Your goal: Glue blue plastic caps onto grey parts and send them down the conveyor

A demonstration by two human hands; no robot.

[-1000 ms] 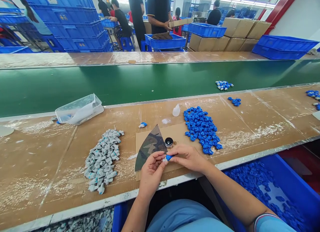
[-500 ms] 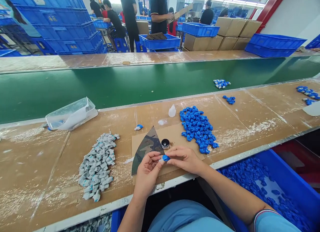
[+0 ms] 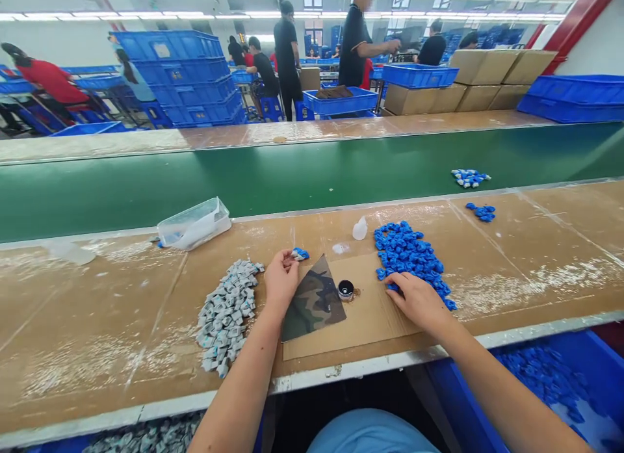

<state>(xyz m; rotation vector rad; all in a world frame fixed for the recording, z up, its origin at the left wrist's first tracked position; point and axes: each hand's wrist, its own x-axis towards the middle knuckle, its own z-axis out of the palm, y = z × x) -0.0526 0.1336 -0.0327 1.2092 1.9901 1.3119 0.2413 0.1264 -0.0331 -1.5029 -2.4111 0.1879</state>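
Observation:
My left hand (image 3: 283, 276) is at the left of the cardboard sheet, fingers pinched at a small blue-and-white piece (image 3: 300, 253); this piece seems to lie against another like it, and the fingers partly hide them. My right hand (image 3: 414, 298) reaches to the near left edge of a heap of blue crumpled-looking pieces (image 3: 409, 248), its thumb and fingers apart, holding nothing I can see. Between my hands lie a camouflage-patterned triangular sheet (image 3: 314, 297) and a small round black-topped pot (image 3: 346, 289) on the cardboard sheet (image 3: 375, 323).
Left of my left arm is a heap of small grey pieces (image 3: 227, 316). Behind stand a clear plastic box (image 3: 195, 227) and a small white bottle (image 3: 359, 229). A green conveyor belt (image 3: 292, 173) runs beyond. Blue bins (image 3: 599, 368) sit below the table edge. People work in the background.
My hands have parted: the left went away and left with the blue-and-white piece to the one lying on the table, the right moved to the blue heap. The view has turned left and up.

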